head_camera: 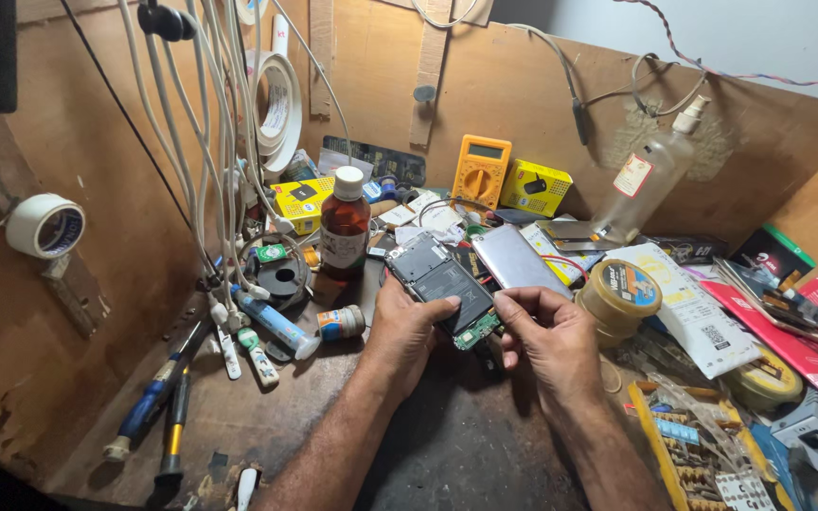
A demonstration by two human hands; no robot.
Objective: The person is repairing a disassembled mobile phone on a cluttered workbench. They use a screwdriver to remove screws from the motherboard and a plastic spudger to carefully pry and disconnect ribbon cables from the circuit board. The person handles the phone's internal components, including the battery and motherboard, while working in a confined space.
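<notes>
Black opened phone (443,280) with green circuit board, brown bottle (345,227), orange-yellow multimeter (481,170), yellow boxes (534,186).

My bare forearms reach up from the lower edge and converge at centre. My left hand (407,326) is cupped, thumb stretched across to the right, fingers curled underneath. My right hand (549,333) is knuckles-up, fingers bent inward, thumb and forefinger pinched together at its left edge.

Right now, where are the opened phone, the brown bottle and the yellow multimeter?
opened phone (439,279): head view, on its dark battery.
brown bottle (345,227): head view, on its glass body.
yellow multimeter (481,172): head view, on its dial.
</notes>
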